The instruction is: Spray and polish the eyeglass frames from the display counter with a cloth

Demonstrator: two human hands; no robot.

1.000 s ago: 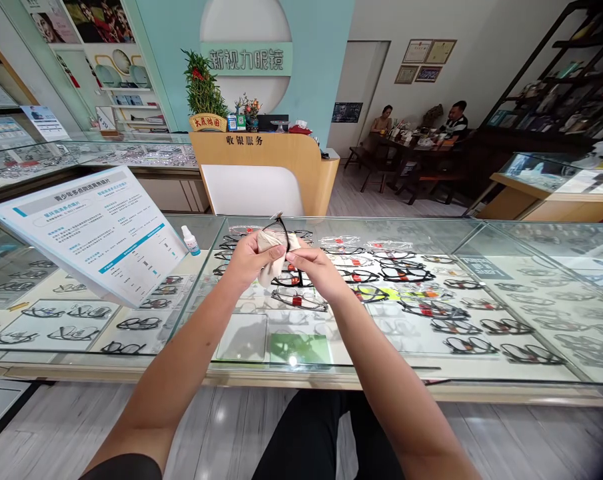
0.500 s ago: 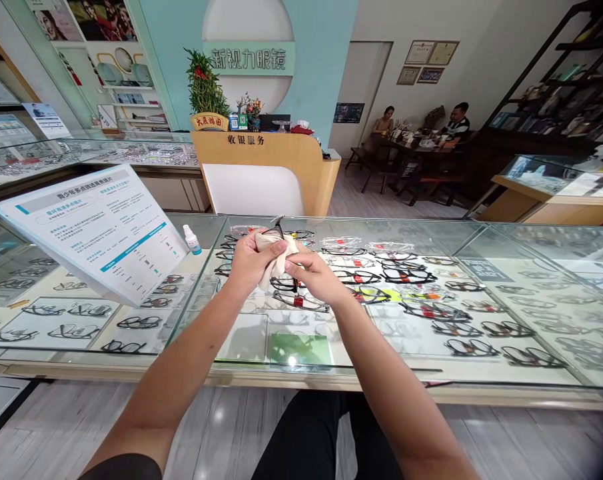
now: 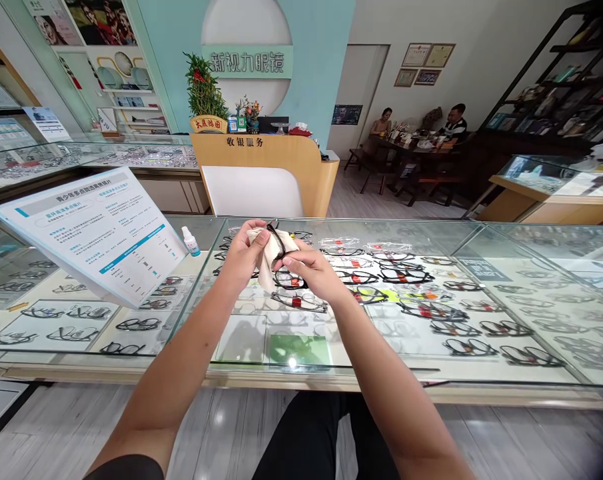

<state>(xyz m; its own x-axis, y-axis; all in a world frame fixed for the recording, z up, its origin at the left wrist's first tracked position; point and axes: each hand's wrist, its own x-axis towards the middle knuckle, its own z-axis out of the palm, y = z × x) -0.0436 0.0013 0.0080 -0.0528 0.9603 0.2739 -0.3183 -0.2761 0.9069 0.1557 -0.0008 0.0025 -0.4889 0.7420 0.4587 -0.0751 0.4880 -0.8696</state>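
Above the glass display counter (image 3: 291,372), both my hands work close together on a dark pair of eyeglasses (image 3: 279,245) and a cream cloth (image 3: 266,275). My left hand (image 3: 242,253) is closed on the cloth, its thumb pressing near the frame. The fingers of my right hand (image 3: 314,270) pinch the eyeglasses from the other side. Cloth lies behind the frame and hangs below it. My fingers partly cover the lenses.
A small spray bottle (image 3: 191,241) stands on the counter, left of my hands, beside a large tilted printed sign (image 3: 96,233). Rows of eyeglasses (image 3: 406,275) lie under the glass. Beyond stands a wooden cashier desk (image 3: 261,157). Two people sit at a far table (image 3: 411,143).
The eyeglasses have turned, and more of the dark frame shows against the cloth. The cloth has opened out, and my left hand has shifted slightly left.
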